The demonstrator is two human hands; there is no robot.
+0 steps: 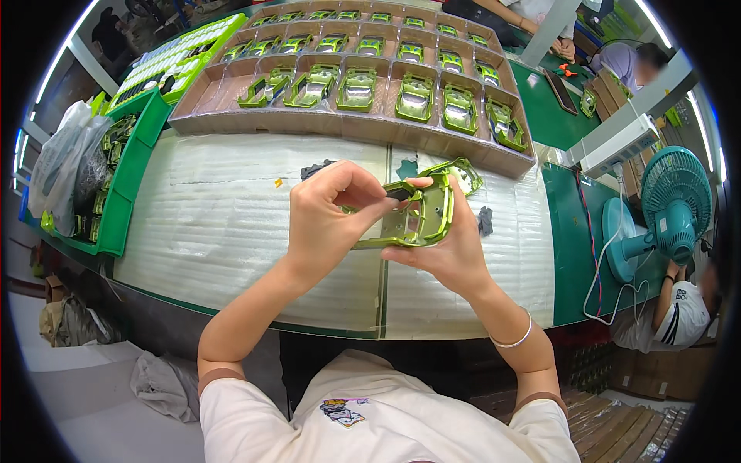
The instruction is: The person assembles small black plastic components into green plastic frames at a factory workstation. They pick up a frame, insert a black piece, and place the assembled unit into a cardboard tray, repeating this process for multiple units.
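Note:
My right hand (pixel 455 251) is wrapped round a glossy green toy car body shell (pixel 437 220), tilted above the mat. At the shell's upper left edge, my left hand (pixel 328 212) is closed, thumb and index finger pinching a small dark piece (pixel 399 194). Fingers partly hide that piece, so its exact kind does not show. Just behind my right fingers, a second green shell (pixel 469 176) lies on the white foam mat (pixel 231 224). Small dark grey scraps (pixel 485 221) lie beside my right hand, and more dark bits (pixel 315 169) lie beyond my left.
A wide divided cardboard tray (pixel 255 122) of green car shells spans the far side. On the left stands a green crate (pixel 116 228) with shells and plastic bags (pixel 65 166). A teal fan (pixel 671 208) with a white cable is at right. Other people work beyond.

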